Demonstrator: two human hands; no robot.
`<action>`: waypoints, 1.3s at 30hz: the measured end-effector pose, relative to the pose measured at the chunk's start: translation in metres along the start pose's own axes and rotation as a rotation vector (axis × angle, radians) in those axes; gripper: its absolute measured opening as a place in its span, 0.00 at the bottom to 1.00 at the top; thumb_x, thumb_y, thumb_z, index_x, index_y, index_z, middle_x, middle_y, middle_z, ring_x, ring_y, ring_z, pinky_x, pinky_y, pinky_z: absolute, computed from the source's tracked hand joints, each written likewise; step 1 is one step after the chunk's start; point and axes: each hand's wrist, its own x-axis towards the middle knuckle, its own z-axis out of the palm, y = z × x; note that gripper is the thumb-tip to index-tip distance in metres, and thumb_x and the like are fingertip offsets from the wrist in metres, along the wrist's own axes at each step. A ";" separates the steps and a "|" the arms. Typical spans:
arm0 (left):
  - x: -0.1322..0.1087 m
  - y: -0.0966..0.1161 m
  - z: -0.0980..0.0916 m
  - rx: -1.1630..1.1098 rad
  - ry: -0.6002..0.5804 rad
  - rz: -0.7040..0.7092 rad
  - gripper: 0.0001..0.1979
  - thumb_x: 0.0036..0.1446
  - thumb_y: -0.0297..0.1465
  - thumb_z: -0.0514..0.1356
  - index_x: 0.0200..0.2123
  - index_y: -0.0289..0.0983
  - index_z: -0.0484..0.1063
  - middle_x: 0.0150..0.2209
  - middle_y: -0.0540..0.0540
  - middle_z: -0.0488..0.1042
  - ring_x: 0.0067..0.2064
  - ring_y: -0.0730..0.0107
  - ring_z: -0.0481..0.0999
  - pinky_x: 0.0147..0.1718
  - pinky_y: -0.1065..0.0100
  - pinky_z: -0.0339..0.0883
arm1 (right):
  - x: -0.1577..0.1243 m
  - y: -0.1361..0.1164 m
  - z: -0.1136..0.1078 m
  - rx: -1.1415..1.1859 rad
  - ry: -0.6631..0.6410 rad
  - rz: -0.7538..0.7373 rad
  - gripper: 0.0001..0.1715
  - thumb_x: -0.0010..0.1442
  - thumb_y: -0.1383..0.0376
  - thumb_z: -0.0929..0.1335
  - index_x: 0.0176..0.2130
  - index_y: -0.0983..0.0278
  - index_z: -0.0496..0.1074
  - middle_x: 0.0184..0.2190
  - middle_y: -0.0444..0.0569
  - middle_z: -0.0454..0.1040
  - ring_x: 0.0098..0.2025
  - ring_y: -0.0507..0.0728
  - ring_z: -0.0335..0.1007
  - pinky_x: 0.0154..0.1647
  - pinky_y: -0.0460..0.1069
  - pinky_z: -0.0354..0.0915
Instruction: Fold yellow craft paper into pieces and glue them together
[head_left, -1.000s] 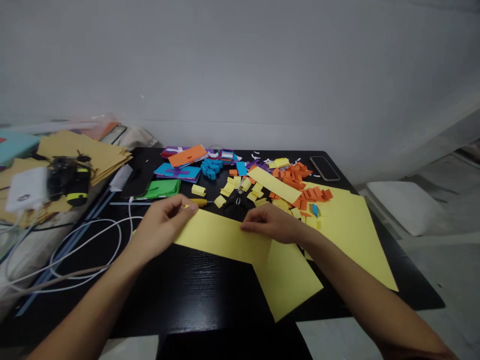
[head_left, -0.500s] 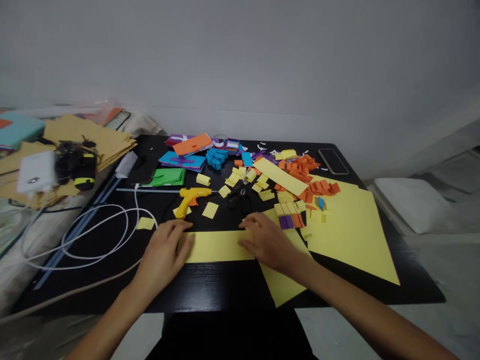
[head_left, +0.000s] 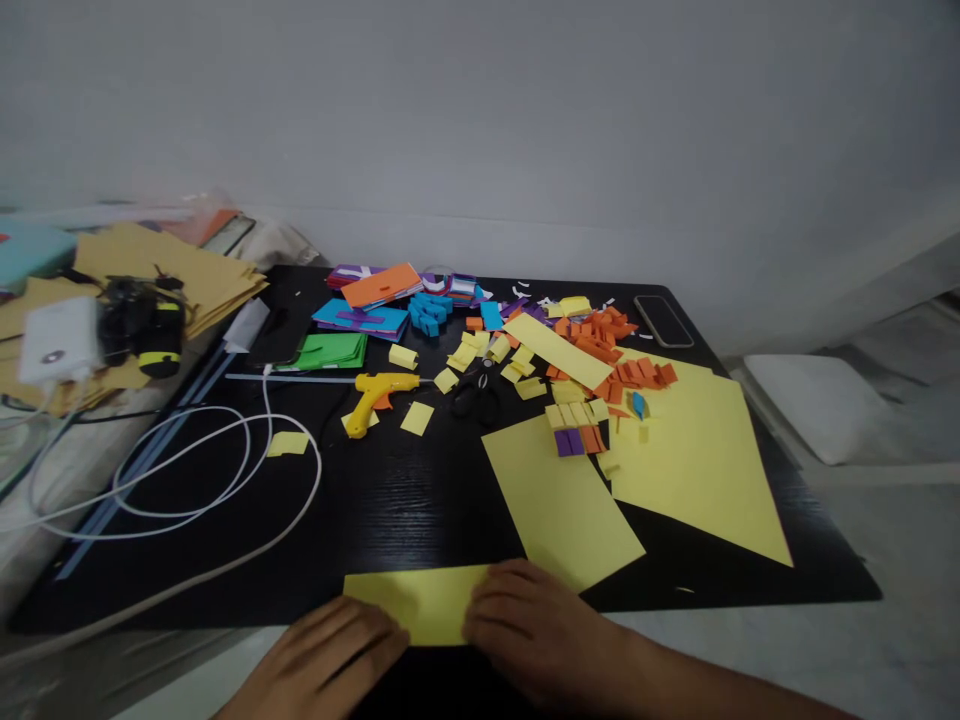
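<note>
A yellow paper strip (head_left: 433,603) lies across the front edge of the black table, pinched at both ends. My left hand (head_left: 330,650) is closed on its left end, fingers over the top. On the right end, my right hand (head_left: 525,625) grips the paper with bent fingers; both thumbs are mostly hidden. Just beyond the right hand lies a larger yellow sheet (head_left: 559,500). Farther back are a yellow glue gun (head_left: 375,395) and black-handled scissors (head_left: 478,393), with small cut yellow paper pieces (head_left: 417,418) around them.
Folded orange paper pieces (head_left: 641,375) are heaped at the right, beside big yellow sheets (head_left: 705,460) and a phone (head_left: 664,322). A white cable (head_left: 311,490) loops over the left side. Folded green paper (head_left: 330,350) and a power bank (head_left: 60,340) are farther left.
Both hands have drawn the yellow strip toward me, from the table's middle to its front edge. The larger yellow sheet beneath is now uncovered. My fingers have closed on the strip.
</note>
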 end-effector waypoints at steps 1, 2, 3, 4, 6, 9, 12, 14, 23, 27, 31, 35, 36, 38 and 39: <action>0.009 -0.001 -0.009 -0.058 0.042 -0.023 0.19 0.69 0.25 0.51 0.55 0.45 0.76 0.42 0.48 0.85 0.42 0.65 0.85 0.45 0.70 0.79 | 0.003 0.000 -0.009 0.074 0.008 0.032 0.17 0.70 0.67 0.64 0.55 0.61 0.76 0.43 0.50 0.84 0.45 0.58 0.80 0.51 0.52 0.73; 0.019 -0.003 -0.018 -0.136 0.035 -0.021 0.17 0.69 0.26 0.54 0.55 0.45 0.75 0.42 0.48 0.85 0.41 0.66 0.85 0.43 0.72 0.79 | 0.009 0.002 -0.019 0.167 0.040 0.101 0.17 0.70 0.67 0.64 0.55 0.59 0.77 0.41 0.48 0.85 0.42 0.56 0.81 0.45 0.50 0.74; 0.032 -0.006 -0.027 -0.194 0.073 -0.070 0.16 0.68 0.27 0.56 0.54 0.45 0.75 0.43 0.49 0.85 0.41 0.67 0.85 0.41 0.73 0.79 | 0.016 0.004 -0.031 0.264 0.109 0.221 0.17 0.71 0.66 0.65 0.55 0.58 0.77 0.42 0.47 0.85 0.41 0.55 0.82 0.43 0.48 0.74; 0.044 -0.011 -0.033 -0.241 0.162 -0.130 0.13 0.69 0.27 0.57 0.51 0.45 0.77 0.41 0.49 0.85 0.39 0.69 0.84 0.39 0.75 0.78 | 0.024 0.008 -0.042 0.352 0.205 0.325 0.16 0.70 0.63 0.67 0.55 0.58 0.77 0.44 0.47 0.85 0.41 0.55 0.82 0.42 0.47 0.74; 0.066 -0.023 -0.040 -0.305 0.212 -0.269 0.08 0.67 0.30 0.62 0.46 0.45 0.79 0.38 0.50 0.84 0.37 0.70 0.84 0.35 0.75 0.77 | 0.041 0.018 -0.061 0.446 0.279 0.439 0.13 0.67 0.61 0.71 0.50 0.59 0.81 0.44 0.47 0.85 0.45 0.56 0.82 0.46 0.48 0.74; 0.086 -0.046 -0.037 -0.364 0.214 -0.403 0.06 0.65 0.35 0.65 0.41 0.43 0.82 0.38 0.49 0.84 0.37 0.68 0.84 0.34 0.74 0.75 | 0.062 0.037 -0.073 0.495 0.316 0.496 0.09 0.63 0.63 0.74 0.44 0.60 0.83 0.42 0.48 0.85 0.45 0.58 0.82 0.50 0.50 0.73; 0.091 -0.067 -0.027 -0.401 0.176 -0.499 0.08 0.64 0.38 0.65 0.40 0.43 0.84 0.40 0.49 0.85 0.40 0.66 0.84 0.38 0.72 0.75 | 0.072 0.056 -0.069 0.527 0.324 0.543 0.09 0.61 0.63 0.75 0.43 0.61 0.84 0.41 0.48 0.86 0.45 0.59 0.82 0.49 0.51 0.73; 0.092 -0.076 -0.021 -0.410 0.160 -0.532 0.09 0.64 0.40 0.65 0.40 0.43 0.84 0.40 0.49 0.85 0.41 0.66 0.84 0.40 0.71 0.75 | 0.076 0.065 -0.064 0.502 0.316 0.547 0.09 0.60 0.64 0.76 0.43 0.61 0.84 0.40 0.48 0.86 0.44 0.59 0.82 0.49 0.52 0.73; 0.094 -0.085 -0.007 0.040 0.158 -0.367 0.13 0.70 0.37 0.57 0.44 0.38 0.81 0.43 0.42 0.80 0.45 0.58 0.80 0.45 0.59 0.74 | 0.089 0.074 -0.046 -0.188 0.203 0.361 0.10 0.65 0.71 0.71 0.47 0.67 0.80 0.44 0.56 0.79 0.49 0.63 0.74 0.52 0.58 0.70; 0.086 -0.066 0.001 0.267 0.223 -0.284 0.12 0.69 0.30 0.55 0.49 0.36 0.78 0.51 0.37 0.78 0.52 0.51 0.78 0.51 0.50 0.72 | 0.082 0.050 -0.033 -0.382 0.210 0.185 0.18 0.63 0.78 0.66 0.51 0.70 0.75 0.54 0.61 0.74 0.58 0.66 0.65 0.60 0.61 0.66; 0.071 -0.033 0.014 0.236 0.191 -0.150 0.15 0.68 0.24 0.54 0.54 0.34 0.75 0.51 0.38 0.79 0.53 0.55 0.79 0.52 0.54 0.74 | 0.070 0.023 -0.014 -0.330 0.096 0.068 0.15 0.66 0.75 0.65 0.52 0.71 0.73 0.49 0.59 0.76 0.54 0.62 0.68 0.59 0.57 0.67; 0.059 -0.012 0.029 0.266 0.145 -0.164 0.16 0.69 0.30 0.57 0.57 0.32 0.73 0.55 0.37 0.79 0.56 0.52 0.78 0.56 0.51 0.73 | 0.059 0.013 0.004 -0.359 0.116 0.059 0.19 0.69 0.71 0.65 0.58 0.75 0.70 0.53 0.61 0.76 0.57 0.63 0.67 0.61 0.57 0.67; 0.057 -0.011 0.032 0.281 0.141 -0.163 0.17 0.69 0.31 0.57 0.58 0.31 0.73 0.56 0.37 0.79 0.57 0.52 0.78 0.56 0.51 0.73 | 0.057 0.013 0.007 -0.369 0.131 0.059 0.20 0.70 0.71 0.64 0.59 0.76 0.69 0.54 0.62 0.76 0.58 0.63 0.67 0.62 0.57 0.66; 0.055 -0.010 0.036 0.314 0.135 -0.155 0.19 0.69 0.33 0.57 0.59 0.31 0.72 0.57 0.37 0.79 0.58 0.52 0.78 0.57 0.51 0.74 | 0.055 0.013 0.010 -0.377 0.163 0.058 0.21 0.70 0.71 0.64 0.60 0.77 0.68 0.55 0.62 0.75 0.60 0.63 0.66 0.64 0.57 0.65; 0.054 -0.011 0.037 0.330 0.135 -0.149 0.19 0.70 0.33 0.57 0.59 0.30 0.72 0.57 0.37 0.79 0.58 0.52 0.78 0.57 0.51 0.74 | 0.054 0.012 0.012 -0.380 0.176 0.060 0.21 0.70 0.71 0.63 0.60 0.77 0.68 0.55 0.62 0.75 0.60 0.63 0.66 0.65 0.57 0.65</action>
